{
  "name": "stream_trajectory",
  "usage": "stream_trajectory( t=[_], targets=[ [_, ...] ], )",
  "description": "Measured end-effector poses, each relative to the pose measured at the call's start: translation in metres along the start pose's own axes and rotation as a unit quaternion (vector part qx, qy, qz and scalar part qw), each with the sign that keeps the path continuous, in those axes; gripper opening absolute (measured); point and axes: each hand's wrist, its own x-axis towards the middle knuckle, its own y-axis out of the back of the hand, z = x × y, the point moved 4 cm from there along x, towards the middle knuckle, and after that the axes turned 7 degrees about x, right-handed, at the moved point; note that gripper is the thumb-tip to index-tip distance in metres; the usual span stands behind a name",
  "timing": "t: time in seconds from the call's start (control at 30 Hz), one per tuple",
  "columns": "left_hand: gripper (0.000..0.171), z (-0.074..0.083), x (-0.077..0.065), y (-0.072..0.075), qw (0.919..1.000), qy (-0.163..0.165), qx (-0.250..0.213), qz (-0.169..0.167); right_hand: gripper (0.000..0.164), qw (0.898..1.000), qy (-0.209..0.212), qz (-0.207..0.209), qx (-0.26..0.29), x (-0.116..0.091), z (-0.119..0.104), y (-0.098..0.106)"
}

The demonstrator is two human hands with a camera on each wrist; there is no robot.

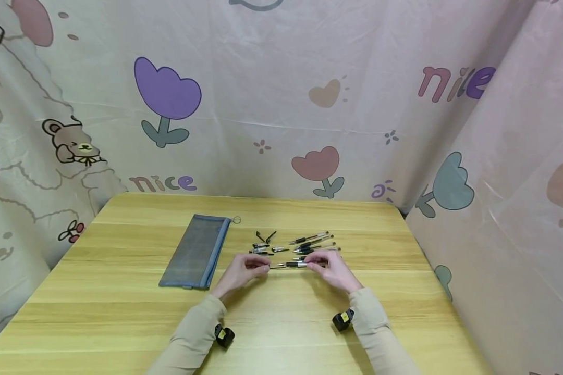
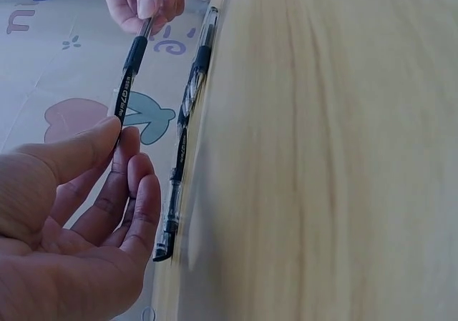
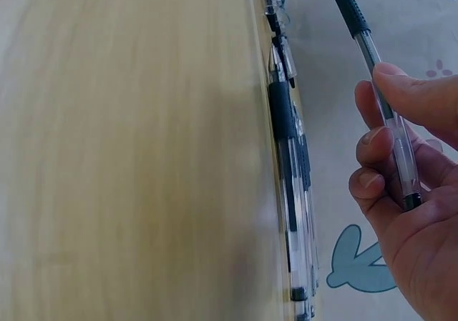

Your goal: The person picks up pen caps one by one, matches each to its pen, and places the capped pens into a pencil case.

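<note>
My left hand (image 1: pixel 244 272) pinches a pen cap between thumb and fingertips. Its long black clip (image 2: pixel 129 85), printed with "G7", points toward the pen; the fingers hide the rest of the cap. My right hand (image 1: pixel 332 268) holds a clear-barrelled gel pen (image 3: pixel 404 149) with a black grip and a metal tip. In the head view the pen (image 1: pixel 292 264) lies nearly level, tip facing the left hand. Several uncapped pens (image 1: pixel 309 242) lie side by side just beyond the right hand. Loose caps with black clips (image 1: pixel 260 245) lie beyond the left hand.
A blue-grey mesh zip pouch (image 1: pixel 192 252) with a ring on its zip lies left of the caps on the wooden table (image 1: pixel 281 323). A printed curtain (image 1: pixel 262 104) hangs behind the table and along both sides.
</note>
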Motion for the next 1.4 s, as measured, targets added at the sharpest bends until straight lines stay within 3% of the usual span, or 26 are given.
stream_trajectory(
  t=[0.53,0.9,1.4],
  targets=[
    [0.022,0.003,0.002,-0.002,0.9998,-0.021,0.007,-0.001,0.016,1.000,-0.017,-0.005,-0.001,0.004,-0.007,-0.006],
    [0.017,0.001,0.000,-0.005,0.9995,-0.018,0.014,0.020,0.013,0.999,0.031,0.008,-0.013,0.001,-0.009,-0.014],
    [0.015,-0.003,-0.002,-0.008,0.9978,-0.037,0.022,0.050,0.010,0.999,0.025,0.026,0.009,-0.001,-0.009,-0.020]
  ],
)
